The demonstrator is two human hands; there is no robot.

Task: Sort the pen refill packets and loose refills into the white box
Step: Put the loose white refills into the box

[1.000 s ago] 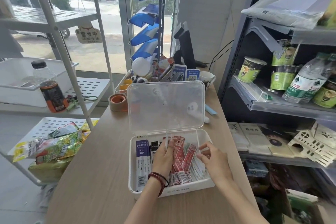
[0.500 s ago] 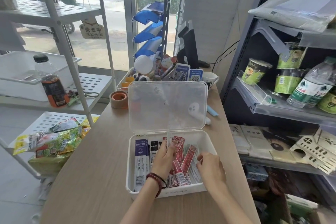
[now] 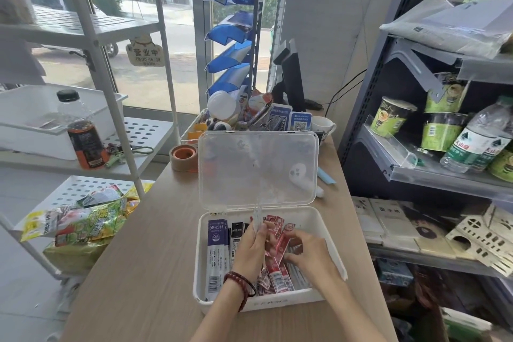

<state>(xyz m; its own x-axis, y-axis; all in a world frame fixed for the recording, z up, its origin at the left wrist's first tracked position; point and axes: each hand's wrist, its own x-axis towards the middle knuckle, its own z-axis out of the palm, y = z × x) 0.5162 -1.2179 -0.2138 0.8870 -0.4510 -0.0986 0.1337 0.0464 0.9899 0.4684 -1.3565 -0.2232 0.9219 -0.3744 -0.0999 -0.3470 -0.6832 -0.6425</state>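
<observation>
The white box [image 3: 273, 303] stands open on the wooden counter, its clear lid [image 3: 258, 169] tilted up at the back. Inside lie a purple-and-white refill packet [image 3: 216, 247], a black-and-white packet [image 3: 236, 233] and several red refill packets [image 3: 279, 272]. My left hand [image 3: 249, 253], with a bead bracelet on the wrist, pinches a bundle of clear loose refills [image 3: 257, 216] that stands upright in the box. My right hand [image 3: 308, 254] is inside the box over the red packets, fingers on one red packet [image 3: 281, 244].
Behind the box are a tape roll [image 3: 183, 158], a tray of small goods [image 3: 244, 116], a mug [image 3: 322, 125] and a monitor [image 3: 290, 78]. A white rack with a bottle [image 3: 84, 136] and snack bags [image 3: 86, 219] stands left. Dark shelves with cups and water bottles [image 3: 477, 139] stand right.
My right hand has slid left from the box's right side onto the red packets. My left hand keeps holding the clear refills upright.
</observation>
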